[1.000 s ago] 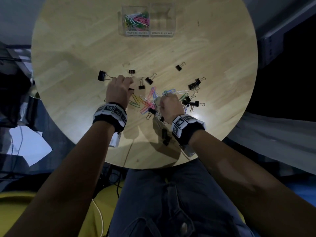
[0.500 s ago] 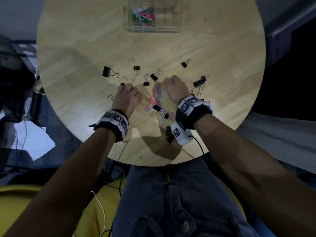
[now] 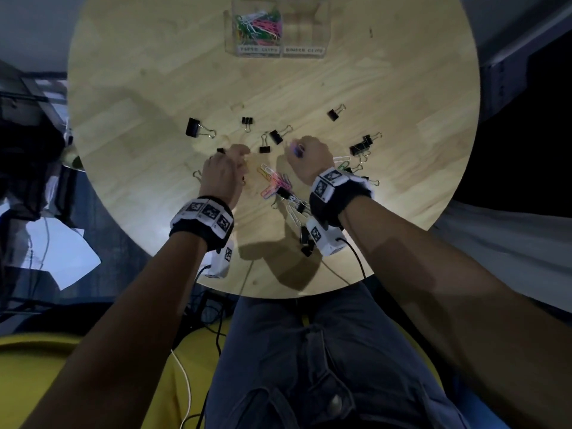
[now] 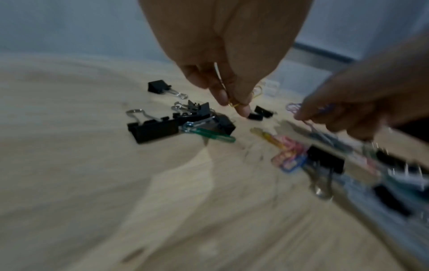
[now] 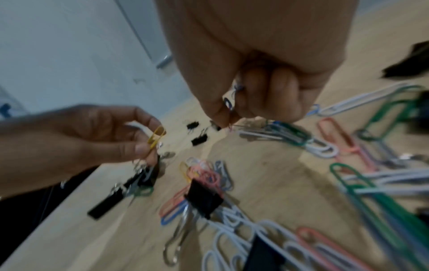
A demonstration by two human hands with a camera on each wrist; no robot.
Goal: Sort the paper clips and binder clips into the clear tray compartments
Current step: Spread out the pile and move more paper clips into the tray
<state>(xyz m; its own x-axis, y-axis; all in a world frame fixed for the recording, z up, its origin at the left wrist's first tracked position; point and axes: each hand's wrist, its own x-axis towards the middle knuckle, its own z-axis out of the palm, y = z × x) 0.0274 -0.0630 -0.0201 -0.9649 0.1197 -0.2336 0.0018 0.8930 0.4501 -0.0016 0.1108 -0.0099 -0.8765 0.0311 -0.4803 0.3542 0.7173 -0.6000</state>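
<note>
Both hands up off the table, left hand pinching a yellow paper clip, right hand pinching a purple paper clip, clear tray well away; light, springy, slippery wire, likely best nipped across the loops.

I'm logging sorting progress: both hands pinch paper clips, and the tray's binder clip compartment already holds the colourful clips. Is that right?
Not quite. In the head view the colourful clips lie in the clear tray's paper clip compartment; the binder clip compartment looks empty. The rest holds: the left hand pinches a yellow paper clip, the right hand purple ones.
</note>
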